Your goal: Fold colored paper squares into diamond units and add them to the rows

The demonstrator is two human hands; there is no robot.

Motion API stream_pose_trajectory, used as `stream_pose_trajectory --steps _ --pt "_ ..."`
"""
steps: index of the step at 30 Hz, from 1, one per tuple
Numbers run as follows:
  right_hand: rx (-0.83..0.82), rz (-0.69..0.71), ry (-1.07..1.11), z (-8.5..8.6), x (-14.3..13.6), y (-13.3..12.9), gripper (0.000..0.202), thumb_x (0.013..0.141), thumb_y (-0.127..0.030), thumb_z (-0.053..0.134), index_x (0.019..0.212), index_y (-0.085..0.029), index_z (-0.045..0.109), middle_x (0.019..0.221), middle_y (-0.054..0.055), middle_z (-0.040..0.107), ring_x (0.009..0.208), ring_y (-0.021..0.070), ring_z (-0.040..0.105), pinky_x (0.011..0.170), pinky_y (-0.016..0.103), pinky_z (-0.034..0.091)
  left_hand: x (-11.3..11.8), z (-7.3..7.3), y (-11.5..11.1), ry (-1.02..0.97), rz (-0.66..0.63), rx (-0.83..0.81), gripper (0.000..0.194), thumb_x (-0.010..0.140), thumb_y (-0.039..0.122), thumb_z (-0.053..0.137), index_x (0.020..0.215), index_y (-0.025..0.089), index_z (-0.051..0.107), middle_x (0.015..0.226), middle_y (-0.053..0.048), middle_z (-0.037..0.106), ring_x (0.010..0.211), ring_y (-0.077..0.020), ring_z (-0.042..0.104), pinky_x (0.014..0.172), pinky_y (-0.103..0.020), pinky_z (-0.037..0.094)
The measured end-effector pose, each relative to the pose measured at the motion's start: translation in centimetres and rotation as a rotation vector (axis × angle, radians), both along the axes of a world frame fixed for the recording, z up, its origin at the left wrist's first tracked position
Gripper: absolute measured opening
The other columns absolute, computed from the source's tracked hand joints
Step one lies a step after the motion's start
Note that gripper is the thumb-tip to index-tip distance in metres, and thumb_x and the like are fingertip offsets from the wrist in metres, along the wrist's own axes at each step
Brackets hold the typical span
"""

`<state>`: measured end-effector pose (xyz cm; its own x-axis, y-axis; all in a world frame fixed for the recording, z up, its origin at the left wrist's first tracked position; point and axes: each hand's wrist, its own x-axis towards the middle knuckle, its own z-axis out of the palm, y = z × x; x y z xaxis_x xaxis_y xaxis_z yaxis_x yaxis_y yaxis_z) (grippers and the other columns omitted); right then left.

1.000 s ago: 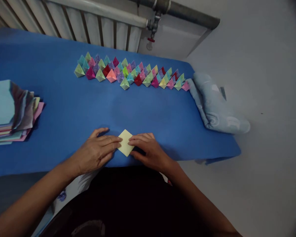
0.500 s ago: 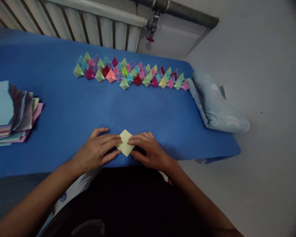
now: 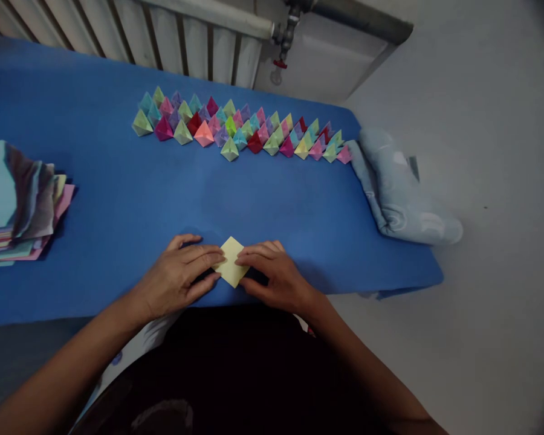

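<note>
Steady the yellow paper square flat on the blue cloth, just in from the near edge. Touched at its side corners by left hand and right hand, pinched or merely pressed, hard to tell; apply even pressure to avoid skewing.
</note>
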<state>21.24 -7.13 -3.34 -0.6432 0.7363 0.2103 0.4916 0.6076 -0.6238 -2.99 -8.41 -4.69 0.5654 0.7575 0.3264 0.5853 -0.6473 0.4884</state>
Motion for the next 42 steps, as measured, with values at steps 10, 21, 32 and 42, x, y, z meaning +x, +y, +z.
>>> stream_pose_trajectory --steps 10,21,32,42 --pt "0.027 -0.026 -0.018 0.1 -0.4 0.0 0.017 0.085 -0.023 0.065 0.102 -0.021 0.066 0.105 0.005 0.071 0.089 0.0194 0.059 0.081 0.035 0.037 0.0 0.2 0.1 0.007 -0.026 0.048 0.026 0.089 0.028 0.058 0.114 0.022 0.062 0.113 -0.005 0.072 0.102 -0.0191 0.067 0.104 -0.041 0.037" --pt "0.141 -0.023 -0.077 -0.6 -0.4 0.0 0.014 0.087 -0.018 0.057 0.099 -0.02 0.065 0.108 0.006 0.069 0.09 0.02 0.058 0.079 0.036 0.038 0.2 0.0 0.0 0.011 -0.014 0.149 0.026 0.09 0.03 0.059 0.114 0.021 0.06 0.111 -0.005 0.072 0.099 -0.019 0.068 0.101 -0.042 0.041" --pt "0.106 -0.172 -0.02 -1.1 -0.5 0.0 0.013 0.092 -0.017 0.051 0.091 -0.019 0.064 0.111 0.01 0.065 0.1 0.0206 0.061 0.089 0.038 0.047 0.3 -0.3 0.0 0.008 0.029 0.173 0.018 0.093 0.014 0.051 0.105 0.016 0.065 0.111 -0.008 0.071 0.099 -0.0182 0.066 0.099 -0.038 0.043" --pt "0.039 -0.31 0.003 -1.1 -0.7 0.0 0.008 0.089 -0.02 0.058 0.082 -0.02 0.061 0.117 0.009 0.063 0.108 0.022 0.06 0.094 0.041 0.047 0.5 -0.3 0.2 0.057 0.159 0.094 0.012 0.094 0.022 0.052 0.09 0.017 0.062 0.11 -0.009 0.068 0.1 -0.0218 0.064 0.096 -0.044 0.041"
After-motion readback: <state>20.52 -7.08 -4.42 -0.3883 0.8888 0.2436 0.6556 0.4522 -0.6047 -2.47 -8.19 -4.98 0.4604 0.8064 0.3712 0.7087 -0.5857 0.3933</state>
